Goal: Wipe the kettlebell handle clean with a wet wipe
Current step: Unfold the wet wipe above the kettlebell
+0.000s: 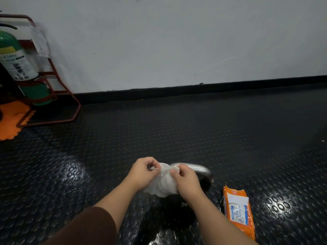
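Kettlebell (177, 214) sits at six o'clock, its handle (196, 169) toward twelve. Left hand (143, 171) and right hand (184, 179) each pinch the crumpled wet wipe (164, 184) just above it. Spreading the wipe flat first should let it wrap the whole handle. The wipe pack (238, 211) lies at four o'clock.

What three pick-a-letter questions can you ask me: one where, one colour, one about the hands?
1. Where is the wipes pack? A. On the floor, right of the kettlebell. B. On a shelf. C. In a bag.
2. What colour is the extinguisher? A. Blue. B. Green. C. Pink.
3. How is the wet wipe held? A. Lying dropped. B. One hand only. C. Pinched by left hand and right hand.
Answers: A, the pack lies beside the kettlebell; B, its body is green; C, each hand pinches it.
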`<move>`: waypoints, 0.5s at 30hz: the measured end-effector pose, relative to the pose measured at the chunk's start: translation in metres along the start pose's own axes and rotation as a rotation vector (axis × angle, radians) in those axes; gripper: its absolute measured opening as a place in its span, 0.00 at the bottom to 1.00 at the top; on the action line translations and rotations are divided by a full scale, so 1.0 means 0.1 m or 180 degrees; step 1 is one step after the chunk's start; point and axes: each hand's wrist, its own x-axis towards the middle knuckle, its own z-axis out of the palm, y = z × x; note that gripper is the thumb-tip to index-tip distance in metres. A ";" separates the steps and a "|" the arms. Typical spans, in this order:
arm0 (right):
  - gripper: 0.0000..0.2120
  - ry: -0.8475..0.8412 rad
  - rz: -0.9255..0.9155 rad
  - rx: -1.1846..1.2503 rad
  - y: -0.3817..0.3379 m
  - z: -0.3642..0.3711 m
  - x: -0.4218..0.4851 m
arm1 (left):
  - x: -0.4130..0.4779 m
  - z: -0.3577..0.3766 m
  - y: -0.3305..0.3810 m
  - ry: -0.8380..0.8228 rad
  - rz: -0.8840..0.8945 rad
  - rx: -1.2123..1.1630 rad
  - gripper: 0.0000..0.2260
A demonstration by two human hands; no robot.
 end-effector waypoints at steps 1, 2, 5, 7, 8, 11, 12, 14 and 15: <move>0.09 -0.0006 0.0015 -0.0026 0.02 -0.01 0.01 | -0.01 0.00 0.01 0.0016 0.0039 0.0087 0.07; 0.10 -0.0012 0.0022 -0.0035 0.03 -0.02 0.02 | -0.01 0.01 0.01 0.0051 0.0076 0.0205 0.07; 0.15 -0.0089 0.0001 -0.0078 0.05 -0.04 0.01 | -0.03 0.01 0.01 0.0190 0.0077 0.0688 0.08; 0.16 -0.0131 -0.0034 -0.0128 0.06 -0.05 0.00 | -0.04 0.01 0.02 0.0252 0.0029 0.0992 0.09; 0.16 -0.0126 -0.0029 -0.0099 0.07 -0.06 0.00 | -0.04 0.00 0.02 0.0271 0.0002 0.1083 0.09; 0.16 -0.0030 0.0044 0.0042 0.06 -0.10 0.01 | -0.01 -0.03 -0.01 0.0330 -0.0079 0.0874 0.07; 0.16 0.0020 0.0053 0.0058 0.05 -0.11 0.01 | -0.01 -0.05 -0.02 0.0318 -0.0107 0.0595 0.06; 0.16 0.0110 0.0079 0.0063 0.02 -0.14 0.00 | 0.03 -0.08 -0.01 0.0188 -0.0246 -0.0075 0.07; 0.16 0.0146 0.0084 0.0034 0.01 -0.16 -0.01 | 0.03 -0.08 0.00 0.0118 -0.0327 -0.0293 0.08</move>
